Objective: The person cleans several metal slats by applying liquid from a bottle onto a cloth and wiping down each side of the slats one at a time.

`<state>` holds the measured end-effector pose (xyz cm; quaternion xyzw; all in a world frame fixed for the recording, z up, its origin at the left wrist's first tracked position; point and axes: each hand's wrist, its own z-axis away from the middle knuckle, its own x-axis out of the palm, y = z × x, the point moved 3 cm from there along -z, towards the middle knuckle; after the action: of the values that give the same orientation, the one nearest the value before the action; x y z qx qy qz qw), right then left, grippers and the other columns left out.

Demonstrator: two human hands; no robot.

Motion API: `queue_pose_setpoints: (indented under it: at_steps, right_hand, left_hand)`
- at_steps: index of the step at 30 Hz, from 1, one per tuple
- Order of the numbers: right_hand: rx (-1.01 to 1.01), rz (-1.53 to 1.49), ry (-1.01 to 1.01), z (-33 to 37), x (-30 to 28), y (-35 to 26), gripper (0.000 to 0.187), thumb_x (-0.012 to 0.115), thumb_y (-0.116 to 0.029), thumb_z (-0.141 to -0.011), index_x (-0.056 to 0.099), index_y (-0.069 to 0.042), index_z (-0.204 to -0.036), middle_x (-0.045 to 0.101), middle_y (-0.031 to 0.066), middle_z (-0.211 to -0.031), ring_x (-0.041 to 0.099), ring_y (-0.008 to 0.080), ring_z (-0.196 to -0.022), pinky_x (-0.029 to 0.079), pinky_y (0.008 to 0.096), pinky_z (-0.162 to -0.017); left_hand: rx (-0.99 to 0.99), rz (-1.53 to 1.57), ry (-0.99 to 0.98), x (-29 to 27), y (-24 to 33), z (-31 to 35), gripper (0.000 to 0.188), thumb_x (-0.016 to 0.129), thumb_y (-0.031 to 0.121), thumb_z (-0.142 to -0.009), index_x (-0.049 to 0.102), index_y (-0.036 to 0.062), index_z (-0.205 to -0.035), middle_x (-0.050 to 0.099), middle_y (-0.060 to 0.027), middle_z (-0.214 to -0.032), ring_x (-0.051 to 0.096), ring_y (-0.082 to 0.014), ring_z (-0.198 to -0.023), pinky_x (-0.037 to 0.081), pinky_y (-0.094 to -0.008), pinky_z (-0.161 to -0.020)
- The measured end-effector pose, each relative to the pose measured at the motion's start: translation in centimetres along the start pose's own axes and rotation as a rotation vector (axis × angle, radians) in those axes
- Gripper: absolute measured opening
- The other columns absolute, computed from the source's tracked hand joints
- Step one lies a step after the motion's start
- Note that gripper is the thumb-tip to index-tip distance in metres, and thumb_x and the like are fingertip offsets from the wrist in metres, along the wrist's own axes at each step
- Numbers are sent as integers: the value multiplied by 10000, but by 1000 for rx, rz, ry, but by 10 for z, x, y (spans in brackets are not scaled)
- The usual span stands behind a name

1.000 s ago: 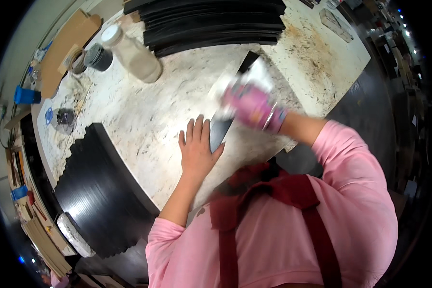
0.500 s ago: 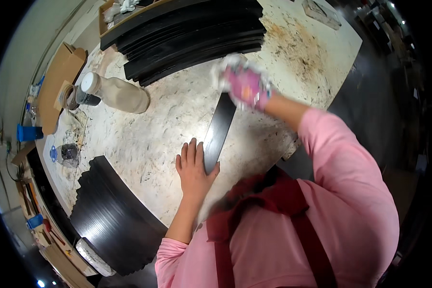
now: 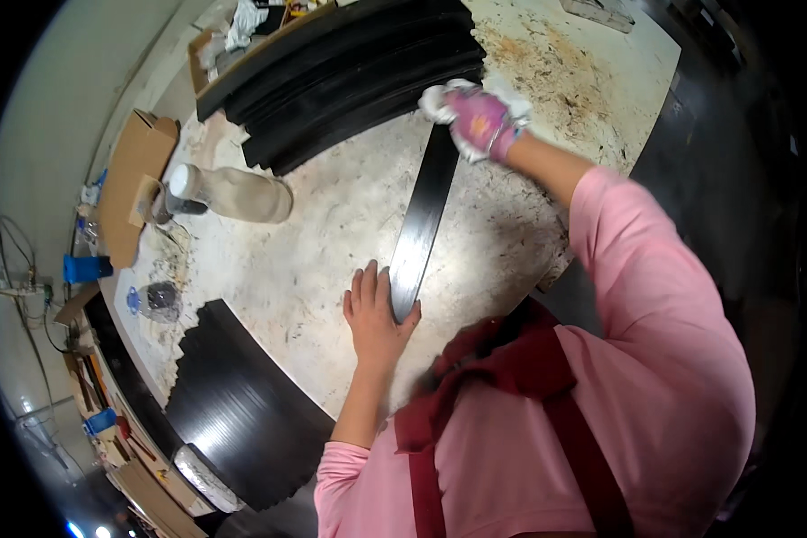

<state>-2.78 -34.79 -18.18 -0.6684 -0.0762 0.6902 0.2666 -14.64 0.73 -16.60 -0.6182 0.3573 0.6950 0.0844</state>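
Pale, scuffed worktop (image 3: 332, 255) spreads around both hands, marked with dark smears. From the head view, one flat black strip (image 3: 424, 202) lies on it, running away from the bare left hand (image 3: 379, 321) towards the gloved right hand (image 3: 482, 123). That left hand is unclenched, laid low over the strip's near end with fingers on one side and thumb on the other, presumably to stop it sliding. The right hand grasps a bunched white cloth (image 3: 436, 100) at the strip's far end; whether the cloth touches the strip there cannot be told. The patterned glove probably shields the skin.

Beyond the right hand sits a stack of black strips (image 3: 359, 81); left of the left hand, more black strips (image 3: 242, 403) lie edge to edge, seemingly within easy reach. A white-capped bottle (image 3: 242, 195) rests on its side, forward and left of the left hand, leaving space around the strip.
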Motion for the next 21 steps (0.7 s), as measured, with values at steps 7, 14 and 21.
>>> queue_pose_setpoints:
  at_steps: [7, 14, 21]
  right_hand:
    - [90, -161, 207, 57, -57, 49, 336, 635, -232, -815, 600, -71, -1108, 641, 182, -1056, 608, 354, -992, 484, 397, -871]
    - [-43, 55, 110, 53, -16, 21, 265, 580, -168, -787, 612, -85, -1036, 644, 183, -1002, 631, 340, -938, 499, 423, -818]
    - [161, -284, 221, 74, -51, 72, 442, 649, -312, -831, 601, -53, -1187, 632, 200, -1116, 612, 332, -1033, 480, 375, -894]
  left_hand:
    - [26, -48, 6, -13, 23, 1, 691, 716, 350, -731, 480, 9, -1284, 469, -170, -1296, 438, -351, -1181, 322, -476, -980]
    - [65, 58, 67, 3, 30, -11, 614, 709, 217, -780, 474, -16, -1298, 499, -177, -1144, 488, -352, -1018, 405, -392, -891]
    - [-494, 1177, -280, -24, 7, 20, 453, 551, 266, -942, 497, -36, -1275, 607, -118, -1125, 588, -208, -1021, 456, -327, -917]
